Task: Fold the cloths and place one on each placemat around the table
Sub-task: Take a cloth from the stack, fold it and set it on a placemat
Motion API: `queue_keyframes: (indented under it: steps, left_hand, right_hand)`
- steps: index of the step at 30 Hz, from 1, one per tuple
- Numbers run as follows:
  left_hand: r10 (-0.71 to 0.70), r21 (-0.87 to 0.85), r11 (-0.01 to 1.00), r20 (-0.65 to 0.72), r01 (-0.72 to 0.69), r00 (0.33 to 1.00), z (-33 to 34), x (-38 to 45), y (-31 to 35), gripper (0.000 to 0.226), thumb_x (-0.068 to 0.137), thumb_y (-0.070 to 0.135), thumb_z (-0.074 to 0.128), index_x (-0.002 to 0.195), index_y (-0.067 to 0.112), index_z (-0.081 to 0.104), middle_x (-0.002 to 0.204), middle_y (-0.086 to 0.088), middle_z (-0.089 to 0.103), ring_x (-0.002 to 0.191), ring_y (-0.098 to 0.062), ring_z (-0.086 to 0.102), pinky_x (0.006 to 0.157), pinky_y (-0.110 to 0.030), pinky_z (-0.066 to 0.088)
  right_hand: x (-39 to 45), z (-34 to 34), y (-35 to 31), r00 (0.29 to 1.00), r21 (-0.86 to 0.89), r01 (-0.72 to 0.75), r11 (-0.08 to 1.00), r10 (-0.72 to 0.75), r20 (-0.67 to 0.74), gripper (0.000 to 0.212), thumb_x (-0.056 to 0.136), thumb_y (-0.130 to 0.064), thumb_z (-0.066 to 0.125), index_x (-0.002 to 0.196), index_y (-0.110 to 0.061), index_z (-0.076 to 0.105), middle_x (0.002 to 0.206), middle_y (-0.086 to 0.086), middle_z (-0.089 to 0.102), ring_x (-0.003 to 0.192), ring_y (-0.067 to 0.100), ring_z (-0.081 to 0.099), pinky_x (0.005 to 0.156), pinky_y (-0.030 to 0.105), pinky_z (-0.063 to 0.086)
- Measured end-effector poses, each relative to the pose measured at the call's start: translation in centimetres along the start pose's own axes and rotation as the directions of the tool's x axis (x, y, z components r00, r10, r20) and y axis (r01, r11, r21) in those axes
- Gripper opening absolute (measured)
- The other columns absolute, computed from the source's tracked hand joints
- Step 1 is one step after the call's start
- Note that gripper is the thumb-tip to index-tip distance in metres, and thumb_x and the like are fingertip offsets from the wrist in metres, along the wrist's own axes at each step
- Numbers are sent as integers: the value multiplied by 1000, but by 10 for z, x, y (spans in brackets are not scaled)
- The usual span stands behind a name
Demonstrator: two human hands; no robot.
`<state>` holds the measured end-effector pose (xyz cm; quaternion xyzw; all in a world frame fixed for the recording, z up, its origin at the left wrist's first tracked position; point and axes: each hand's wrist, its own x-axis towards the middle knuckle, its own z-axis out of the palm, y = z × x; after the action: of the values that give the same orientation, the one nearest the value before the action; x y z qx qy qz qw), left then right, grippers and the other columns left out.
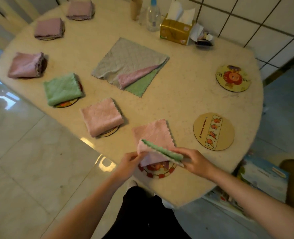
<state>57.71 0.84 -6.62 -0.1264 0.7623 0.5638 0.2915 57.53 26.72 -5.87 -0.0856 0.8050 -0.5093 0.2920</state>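
Now, with your left hand [131, 157] and right hand [192, 160] each pinching a near corner of the pink cloth [154, 137], fingers curled on its edge, fold evenly and set it squarely on the near placemat [157, 170] beneath, edges aligned.

Small lettering runs along the beige round placemat [213, 131] on the table [177, 104], too blurred to read.

This looks like a home dining corner. The counter [186, 104] stands against a white tiled wall [246, 19], with a tissue box [176, 31], a plastic bottle [153, 16] and cartoon placemats [213, 131] on it
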Motion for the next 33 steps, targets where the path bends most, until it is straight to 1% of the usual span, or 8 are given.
queue_keyframes:
  steps: [2,7,11,16,21,29,31,33]
  left_hand:
    - [-78,-137,988,-37,72,996,-3,10,6,41,93,43,55,71,9,64,67,1,60,67,-15,57,64,-29,49]
    - [-264,-251,938,-72,239,962,-4,29,14,36,93,42,55,103,9,67,103,-22,69,91,-35,69,73,-41,60]
    - [-239,-187,955,-38,228,970,-11,35,25,31,92,40,58,113,18,62,101,-10,70,86,-26,69,63,-36,61]
    - [-136,-201,975,-223,91,965,-20,53,40,19,95,32,52,104,16,55,93,-7,66,84,-25,64,69,-49,58]
    - [-62,-121,992,-287,28,956,-21,74,45,17,96,28,51,91,12,54,79,-10,58,70,-22,53,58,-37,46]
    - [151,433,899,-443,63,884,-15,78,42,13,94,29,52,102,18,52,100,2,54,82,-21,56,66,-38,51]
    - [257,655,754,-354,42,899,-18,77,35,26,93,23,53,117,19,47,115,-2,45,90,-25,55,68,-40,52]
    - [462,863,489,-134,-126,877,-21,75,28,44,85,18,62,126,20,46,126,-6,44,102,-26,52,78,-36,51]
  right_hand:
    - [14,-4,-10,993,170,-49,984,66,-96,29,82,-22,61,108,-35,64,104,-8,70,99,13,65,82,29,55]
    - [57,-3,-19,929,52,-226,973,231,-289,12,91,-32,57,94,-21,62,97,-5,68,95,16,64,78,36,55]
    - [76,-6,-18,904,-44,-346,937,320,-283,33,90,-42,53,87,-11,63,87,7,69,83,24,65,65,41,51]
    - [95,-6,-23,902,42,-327,944,324,-284,23,90,-37,57,91,-15,64,87,6,69,81,20,65,69,38,52]
    - [99,-3,-21,898,-75,-294,953,248,-364,17,95,-32,48,98,-16,54,82,10,65,63,17,56,53,31,40]
    - [108,8,-18,840,-478,-467,744,205,-502,29,97,-44,38,116,-21,40,87,0,62,65,18,56,45,26,36]
    - [106,7,-19,850,-584,-473,660,169,-499,33,97,-47,35,115,-19,37,87,1,64,61,19,54,45,26,36]
    - [101,6,-19,864,-662,-459,592,126,-487,37,97,-49,33,113,-17,36,86,1,66,59,18,52,46,26,37]
